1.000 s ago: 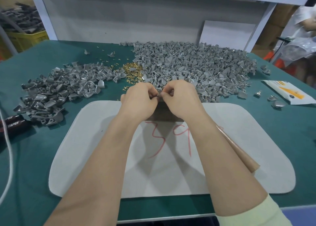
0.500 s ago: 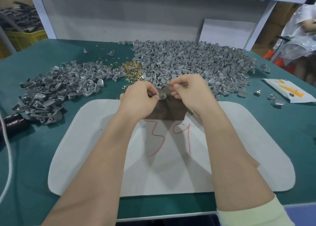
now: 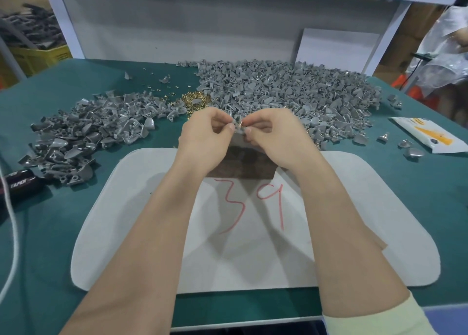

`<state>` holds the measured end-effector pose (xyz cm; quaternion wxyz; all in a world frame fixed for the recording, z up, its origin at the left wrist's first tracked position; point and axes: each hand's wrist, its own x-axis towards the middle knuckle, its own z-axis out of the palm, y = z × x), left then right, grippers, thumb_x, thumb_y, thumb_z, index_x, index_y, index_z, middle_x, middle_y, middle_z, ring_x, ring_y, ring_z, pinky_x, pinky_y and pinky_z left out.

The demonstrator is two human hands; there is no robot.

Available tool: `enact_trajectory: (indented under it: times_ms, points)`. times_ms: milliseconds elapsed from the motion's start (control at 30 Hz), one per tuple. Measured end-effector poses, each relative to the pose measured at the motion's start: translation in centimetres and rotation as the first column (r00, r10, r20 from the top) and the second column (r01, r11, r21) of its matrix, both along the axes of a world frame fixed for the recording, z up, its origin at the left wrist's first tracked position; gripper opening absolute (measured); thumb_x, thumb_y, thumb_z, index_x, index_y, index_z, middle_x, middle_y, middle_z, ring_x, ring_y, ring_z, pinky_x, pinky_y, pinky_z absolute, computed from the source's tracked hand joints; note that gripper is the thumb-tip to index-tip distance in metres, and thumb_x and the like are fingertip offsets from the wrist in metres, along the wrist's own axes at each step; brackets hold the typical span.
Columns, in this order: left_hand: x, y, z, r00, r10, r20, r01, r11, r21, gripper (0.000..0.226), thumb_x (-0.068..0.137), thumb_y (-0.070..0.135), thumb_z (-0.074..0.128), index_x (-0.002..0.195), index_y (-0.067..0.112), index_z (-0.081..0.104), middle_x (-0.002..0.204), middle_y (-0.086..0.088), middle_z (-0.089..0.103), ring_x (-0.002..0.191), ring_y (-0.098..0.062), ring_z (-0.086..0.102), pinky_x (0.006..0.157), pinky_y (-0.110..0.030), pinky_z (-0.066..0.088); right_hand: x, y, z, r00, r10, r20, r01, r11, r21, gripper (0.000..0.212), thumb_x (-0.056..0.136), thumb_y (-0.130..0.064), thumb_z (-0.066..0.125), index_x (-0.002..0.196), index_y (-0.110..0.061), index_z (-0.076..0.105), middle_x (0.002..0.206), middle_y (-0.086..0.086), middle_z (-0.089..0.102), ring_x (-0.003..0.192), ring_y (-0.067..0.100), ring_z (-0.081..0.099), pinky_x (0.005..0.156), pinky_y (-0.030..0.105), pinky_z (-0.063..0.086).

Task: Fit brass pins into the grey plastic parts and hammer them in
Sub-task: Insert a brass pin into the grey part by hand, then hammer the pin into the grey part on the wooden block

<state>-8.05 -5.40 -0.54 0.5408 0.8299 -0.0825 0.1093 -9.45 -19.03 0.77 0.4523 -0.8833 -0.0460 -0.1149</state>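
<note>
Both hands sit slightly higher in the frame than a second ago, and more of the dark wooden block (image 3: 240,163) shows beneath them. At frame centre the left hand (image 3: 202,137) pinches a grey plastic part (image 3: 237,129) and the right hand (image 3: 274,134) pinches a brass pin (image 3: 242,124) at its top. Behind them on the green worktop (image 3: 405,208) lies the brass pin pile (image 3: 196,99). At upper left, a yellow crate (image 3: 38,58) holds blurred grey pieces.
</note>
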Motion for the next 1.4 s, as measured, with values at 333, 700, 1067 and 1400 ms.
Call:
enact_trajectory:
  times_ms: [333,700,1067,1400]
  points:
    - [-0.3,-0.3,0.3,0.996,-0.085,0.03,0.087,0.993,-0.085,0.018,0.086,0.008,0.066,0.079,0.024,0.062,0.083,0.003,0.066,0.085,-0.012,0.064,0.09,-0.028,0.051,0.1,0.1,-0.1,1.0,-0.014,0.016,0.012,0.993,0.115,0.019,0.091,-0.006,0.056,0.086,-0.023,0.06,0.074,0.003,0.071,0.077,0.022,0.07,0.082,0.047,0.055]
    - [-0.4,-0.2,-0.4,0.991,0.126,-0.043,-0.097,0.905,0.413,0.016,0.086,0.035,0.066,0.073,0.031,0.058,0.093,0.014,0.064,0.111,-0.019,0.055,0.086,-0.034,0.025,-1.5,-3.8,0.5,0.829,-0.339,-0.445,0.026,0.817,-0.576,0.024,0.083,-0.022,0.065,0.095,-0.002,0.066,0.089,0.013,0.062,0.078,0.027,0.056,0.061,0.027,0.041]
    - [0.4,-0.3,-1.1,0.982,0.189,0.004,-0.173,0.887,0.429,0.008,0.086,0.033,0.062,0.079,0.032,0.06,0.102,0.006,0.065,0.111,-0.026,0.051,0.088,-0.036,0.028,-3.0,-4.4,3.0,0.982,-0.179,0.057,0.187,0.964,-0.191,0.036,0.092,-0.026,0.055,0.125,-0.039,0.054,0.078,-0.012,0.063,0.046,0.0,0.051,0.058,0.024,0.044]
    - [0.4,-0.4,-1.2,0.979,0.202,0.019,-0.19,0.883,0.428,0.007,0.085,0.03,0.061,0.079,0.029,0.059,0.102,0.004,0.065,0.109,-0.026,0.051,0.093,-0.036,0.03,-4.6,-3.1,4.1,0.992,-0.069,0.103,0.104,0.913,-0.395,0.041,0.09,-0.024,0.058,0.125,-0.046,0.056,0.072,-0.032,0.042,0.084,0.01,0.046,0.071,0.016,0.028]
